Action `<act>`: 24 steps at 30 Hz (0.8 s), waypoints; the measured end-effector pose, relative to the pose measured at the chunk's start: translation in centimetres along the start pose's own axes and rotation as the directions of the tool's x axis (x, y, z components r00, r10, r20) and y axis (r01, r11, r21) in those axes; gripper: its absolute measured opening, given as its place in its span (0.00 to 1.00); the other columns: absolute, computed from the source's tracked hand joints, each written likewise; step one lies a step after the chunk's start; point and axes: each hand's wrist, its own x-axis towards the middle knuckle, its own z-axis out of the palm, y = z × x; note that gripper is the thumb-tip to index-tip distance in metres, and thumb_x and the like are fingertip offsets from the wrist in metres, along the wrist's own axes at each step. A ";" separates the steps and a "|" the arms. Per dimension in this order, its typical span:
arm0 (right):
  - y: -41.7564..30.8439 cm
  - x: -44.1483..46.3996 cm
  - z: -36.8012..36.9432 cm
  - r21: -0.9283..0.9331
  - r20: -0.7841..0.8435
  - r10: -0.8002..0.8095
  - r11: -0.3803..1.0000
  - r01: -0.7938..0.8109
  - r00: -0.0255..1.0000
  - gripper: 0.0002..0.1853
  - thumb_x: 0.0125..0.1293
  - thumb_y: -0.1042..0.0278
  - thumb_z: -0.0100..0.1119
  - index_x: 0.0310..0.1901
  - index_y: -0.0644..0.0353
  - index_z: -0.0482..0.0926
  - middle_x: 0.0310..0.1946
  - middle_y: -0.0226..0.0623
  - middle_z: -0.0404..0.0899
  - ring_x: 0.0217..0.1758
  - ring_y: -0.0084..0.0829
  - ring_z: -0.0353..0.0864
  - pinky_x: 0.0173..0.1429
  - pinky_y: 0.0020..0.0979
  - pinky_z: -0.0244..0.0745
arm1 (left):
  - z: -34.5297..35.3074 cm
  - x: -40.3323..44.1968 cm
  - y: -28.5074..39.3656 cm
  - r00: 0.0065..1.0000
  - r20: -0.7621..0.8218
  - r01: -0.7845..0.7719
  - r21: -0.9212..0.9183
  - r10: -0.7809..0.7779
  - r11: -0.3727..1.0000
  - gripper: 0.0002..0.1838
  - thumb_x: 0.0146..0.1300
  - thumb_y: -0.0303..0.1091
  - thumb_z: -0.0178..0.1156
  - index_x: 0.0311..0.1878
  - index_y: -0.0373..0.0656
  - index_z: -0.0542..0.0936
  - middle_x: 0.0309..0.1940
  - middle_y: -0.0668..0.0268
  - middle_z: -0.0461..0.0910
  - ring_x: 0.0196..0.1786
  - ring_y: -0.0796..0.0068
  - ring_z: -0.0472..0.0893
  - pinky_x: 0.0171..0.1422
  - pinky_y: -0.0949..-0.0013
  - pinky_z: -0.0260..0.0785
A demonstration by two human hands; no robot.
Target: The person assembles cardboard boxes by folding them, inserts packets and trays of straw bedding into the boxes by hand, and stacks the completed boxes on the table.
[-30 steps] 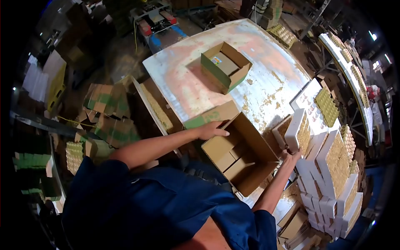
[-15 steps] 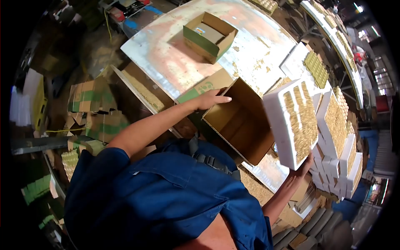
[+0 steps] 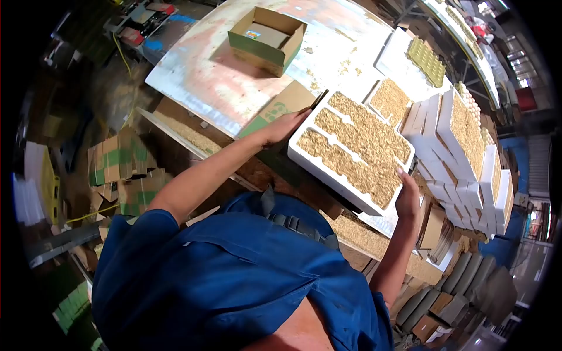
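Pretty dim, cluttered workshop all round, with a worn white-and-pink table taking most of the light. Main thing here is a white foam tray, held tilted just off the table's near edge, right in front of the person's body. It's packed with loose-looking tan husk (sawdust maybe, can't tell), split into rows by white dividers.

Right hand has hold of the near right corner, thumb up on the rim, fingers mostly out of sight. Left hand is at the far left end, fingers hidden, so I can't tell if it's gripping the tray or the dark carton underneath. Whatever's in that carton is covered up.

I'd call the step in hand lining the tray up over the carton. Next move calls for keeping it fairly level and the ends square, imo, or that filling could spill.

Other containers: an open-topped box further up the table, just a sticker visible inside; a smaller husk-filled tray right behind; a stack of foam trays on the right, husk in those showing their tops; and a green egg tray past that.
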 end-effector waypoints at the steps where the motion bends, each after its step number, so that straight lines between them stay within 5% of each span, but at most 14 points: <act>1: -0.4 0.1 -0.1 -0.060 -0.001 0.010 0.998 -0.011 1.000 0.13 0.62 0.56 0.61 0.31 0.55 0.72 0.24 0.24 0.68 0.24 0.18 0.65 0.31 0.22 0.62 | 0.2 -0.2 0.4 1.000 0.011 0.017 -0.112 -0.016 0.994 0.41 0.73 0.66 0.33 0.72 0.39 0.62 0.61 0.54 0.75 0.60 0.67 0.76 0.66 0.65 0.64; 2: -0.8 0.2 -0.2 -0.119 -0.002 0.021 0.993 -0.021 1.000 0.17 0.63 0.56 0.62 0.21 0.49 0.68 0.14 0.18 0.60 0.13 0.15 0.57 0.20 0.20 0.57 | 0.2 -0.4 0.8 0.997 0.052 0.065 -0.173 -0.056 0.983 0.40 0.75 0.63 0.33 0.73 0.37 0.59 0.64 0.53 0.71 0.63 0.66 0.73 0.67 0.66 0.65; 4: -3.2 -0.8 1.9 -0.201 -0.013 0.011 0.979 -0.013 1.000 0.19 0.63 0.55 0.62 0.20 0.47 0.65 0.13 0.18 0.58 0.12 0.15 0.57 0.19 0.20 0.57 | 0.5 -1.0 1.8 0.990 0.107 0.118 -0.228 -0.095 0.967 0.38 0.76 0.60 0.32 0.74 0.35 0.56 0.67 0.51 0.66 0.66 0.64 0.71 0.69 0.66 0.65; 6: -3.4 -0.5 1.9 -0.244 0.025 0.166 0.957 -0.155 0.986 0.20 0.65 0.54 0.62 0.20 0.47 0.64 0.14 0.18 0.57 0.13 0.14 0.59 0.20 0.20 0.59 | 1.0 -1.3 1.6 0.992 -0.051 0.102 -0.172 -0.112 0.980 0.40 0.76 0.61 0.34 0.73 0.31 0.56 0.68 0.50 0.65 0.67 0.64 0.70 0.69 0.66 0.65; 9: -3.9 -1.7 4.5 -0.327 -0.059 0.148 0.932 -0.159 0.987 0.21 0.67 0.49 0.59 0.24 0.55 0.72 0.18 0.25 0.69 0.17 0.20 0.67 0.25 0.25 0.69 | 0.1 -0.6 -0.7 0.997 0.011 0.080 -0.255 -0.080 0.964 0.39 0.75 0.58 0.41 0.73 0.30 0.57 0.68 0.51 0.64 0.68 0.65 0.68 0.71 0.67 0.62; 10: -2.7 -1.2 4.0 -0.436 -0.027 0.105 0.894 -0.106 0.994 0.22 0.69 0.49 0.56 0.27 0.61 0.76 0.22 0.32 0.76 0.22 0.23 0.73 0.29 0.27 0.72 | 0.6 -1.8 2.1 0.991 -0.121 0.039 -0.151 -0.057 0.988 0.36 0.76 0.54 0.44 0.72 0.29 0.59 0.66 0.52 0.68 0.66 0.67 0.70 0.69 0.67 0.63; 11: -1.6 -0.8 3.7 -0.637 -0.048 0.030 0.769 -0.053 0.998 0.25 0.71 0.49 0.53 0.32 0.69 0.78 0.24 0.39 0.79 0.27 0.28 0.78 0.35 0.32 0.74 | 0.1 -1.6 2.3 0.996 -0.041 0.065 -0.210 -0.075 0.976 0.33 0.76 0.50 0.44 0.71 0.31 0.61 0.64 0.53 0.70 0.64 0.69 0.71 0.67 0.68 0.64; 13: 0.0 -0.3 4.0 -0.703 -0.073 -0.052 0.711 -0.014 0.996 0.26 0.72 0.50 0.51 0.38 0.73 0.78 0.27 0.46 0.81 0.33 0.36 0.81 0.41 0.38 0.74 | -0.9 -1.2 2.4 0.997 0.035 0.075 -0.042 -0.074 0.996 0.36 0.75 0.51 0.46 0.75 0.35 0.55 0.70 0.47 0.64 0.69 0.62 0.67 0.73 0.65 0.57; 15: -0.3 -0.7 4.5 -0.696 -0.109 -0.033 0.716 -0.052 0.993 0.25 0.72 0.51 0.50 0.43 0.74 0.78 0.31 0.54 0.82 0.39 0.47 0.83 0.47 0.44 0.73 | -0.6 -0.7 2.3 0.992 -0.113 -0.034 0.207 0.058 0.978 0.34 0.72 0.48 0.49 0.75 0.40 0.58 0.71 0.49 0.62 0.70 0.58 0.67 0.73 0.61 0.58; 16: 0.7 -0.4 4.5 -0.726 -0.096 -0.162 0.686 0.042 0.982 0.25 0.73 0.51 0.49 0.40 0.73 0.78 0.31 0.46 0.82 0.36 0.36 0.79 0.45 0.40 0.72 | -0.5 -0.9 3.1 0.972 -0.150 -0.103 0.427 0.183 0.898 0.34 0.70 0.47 0.53 0.75 0.43 0.58 0.73 0.50 0.59 0.72 0.55 0.65 0.74 0.59 0.56; 17: 1.0 -0.2 4.5 -0.763 -0.089 -0.162 0.645 0.038 0.983 0.23 0.73 0.54 0.49 0.45 0.73 0.77 0.34 0.57 0.82 0.40 0.47 0.82 0.51 0.44 0.73 | -0.2 -0.8 4.3 0.934 -0.157 -0.156 0.627 0.320 0.764 0.36 0.68 0.47 0.56 0.75 0.46 0.58 0.75 0.50 0.56 0.73 0.52 0.62 0.76 0.57 0.54; 19: 1.1 -0.5 5.7 -0.836 -0.110 -0.320 0.542 0.087 0.941 0.21 0.71 0.61 0.50 0.52 0.75 0.72 0.33 0.62 0.81 0.39 0.57 0.81 0.50 0.49 0.74 | 1.3 -1.4 8.9 0.913 -0.022 -0.249 0.760 0.407 0.600 0.40 0.63 0.48 0.62 0.76 0.51 0.58 0.76 0.52 0.51 0.76 0.48 0.55 0.78 0.53 0.50; 20: 0.8 -0.9 6.9 -0.860 -0.154 -0.296 0.510 0.020 0.943 0.21 0.69 0.65 0.50 0.55 0.76 0.69 0.32 0.62 0.80 0.37 0.59 0.81 0.47 0.50 0.75 | 2.0 -1.0 10.3 0.887 0.181 -0.370 0.830 0.425 0.417 0.43 0.59 0.50 0.65 0.75 0.53 0.59 0.76 0.54 0.52 0.78 0.51 0.52 0.79 0.51 0.48; 24: 2.9 -0.4 7.7 -0.943 -0.088 -0.311 0.332 0.022 0.946 0.35 0.56 0.76 0.55 0.66 0.78 0.58 0.31 0.62 0.79 0.32 0.54 0.83 0.39 0.45 0.79 | 6.6 0.3 10.2 0.834 0.479 -0.548 0.775 0.272 0.315 0.45 0.55 0.56 0.67 0.74 0.56 0.61 0.77 0.53 0.49 0.78 0.47 0.50 0.78 0.40 0.42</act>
